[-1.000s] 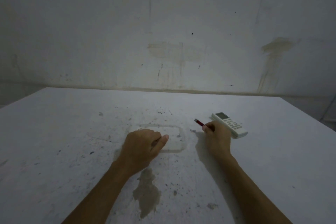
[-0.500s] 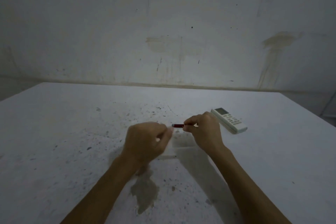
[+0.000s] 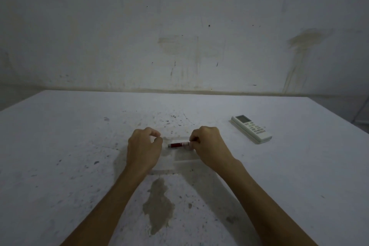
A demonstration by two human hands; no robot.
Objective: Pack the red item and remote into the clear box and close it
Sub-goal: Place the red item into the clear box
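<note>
A small red cylindrical item (image 3: 175, 145) lies level over the clear box (image 3: 183, 159), which is faint and hard to make out on the table between my hands. My right hand (image 3: 207, 146) pinches the red item's right end. My left hand (image 3: 144, 150) is curled at the box's left edge, with thumb and fingers pinched on clear plastic; whether that is the lid or the wall I cannot tell. The white remote (image 3: 251, 129) lies flat on the table to the right of my right hand, apart from it.
The white table (image 3: 60, 146) is speckled with dark marks. It carries a brown stain (image 3: 158, 207) near me between my forearms. A stained wall (image 3: 179, 36) rises behind the table's far edge.
My right hand carried the red item left from beside the remote to over the clear box. My left hand rose from resting on the box into a pinch at its left edge.
</note>
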